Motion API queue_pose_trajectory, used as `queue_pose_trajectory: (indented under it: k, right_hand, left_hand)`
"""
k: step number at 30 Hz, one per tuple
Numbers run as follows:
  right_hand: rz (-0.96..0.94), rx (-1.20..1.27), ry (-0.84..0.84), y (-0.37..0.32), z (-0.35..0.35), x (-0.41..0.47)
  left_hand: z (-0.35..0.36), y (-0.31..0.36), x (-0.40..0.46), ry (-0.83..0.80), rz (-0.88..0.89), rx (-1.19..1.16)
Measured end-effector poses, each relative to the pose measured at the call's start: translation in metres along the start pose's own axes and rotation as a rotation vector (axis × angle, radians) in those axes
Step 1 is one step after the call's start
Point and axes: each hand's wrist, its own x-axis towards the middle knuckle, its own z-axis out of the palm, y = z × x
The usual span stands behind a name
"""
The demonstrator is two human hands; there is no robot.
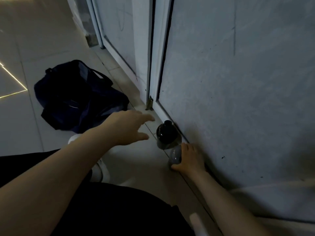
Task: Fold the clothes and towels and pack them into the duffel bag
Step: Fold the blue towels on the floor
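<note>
Head cam view: my dark duffel bag (80, 97) is slumped on the pale tiled floor (25, 40) in the left-middle of the frame, top gaping open; my left hand (131, 127) hovers just right of it, fingers spread loose and holding nothing; lower right of center, my right hand (189, 159) is wrapped round the base of a clear bottle (168, 140) with a black lid, right up against the grey wall (247, 82); my white shoe (100, 169) pokes out below.

I see both my forearms bare, no sleeves reaching them, dark black clothing (119, 210) over my lap, and a white shoe (100, 171) below.
</note>
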Motion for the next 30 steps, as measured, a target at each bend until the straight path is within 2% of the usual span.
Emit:
queue_pose_trajectory:
  k: [4,9,16,19,21,24,30]
  right_hand:
    - [0.027,0.060,0.016,0.003,0.017,0.013]
    - [0.043,0.066,0.008,0.004,0.020,0.020]
    - [0.071,0.097,-0.068,0.005,0.012,0.014]
    - [0.070,0.149,-0.045,-0.001,-0.008,0.008]
    - [0.050,0.236,-0.013,-0.010,-0.026,0.006]
    - [-0.065,0.410,0.072,-0.032,-0.059,0.006]
    - [-0.486,0.483,0.278,-0.127,-0.127,0.003]
  left_hand:
    - [0.007,0.001,-0.001,-0.087,0.035,0.118]
    - [0.012,0.000,0.003,-0.093,0.035,0.194]
    - [0.016,0.001,0.005,-0.163,0.068,0.162]
    - [0.013,0.000,-0.001,-0.178,0.053,0.170]
    - [0.005,-0.001,-0.007,-0.132,0.036,0.167]
    - [-0.011,-0.005,-0.018,-0.057,-0.028,0.158]
    - [-0.043,-0.035,-0.052,0.042,-0.196,0.157]
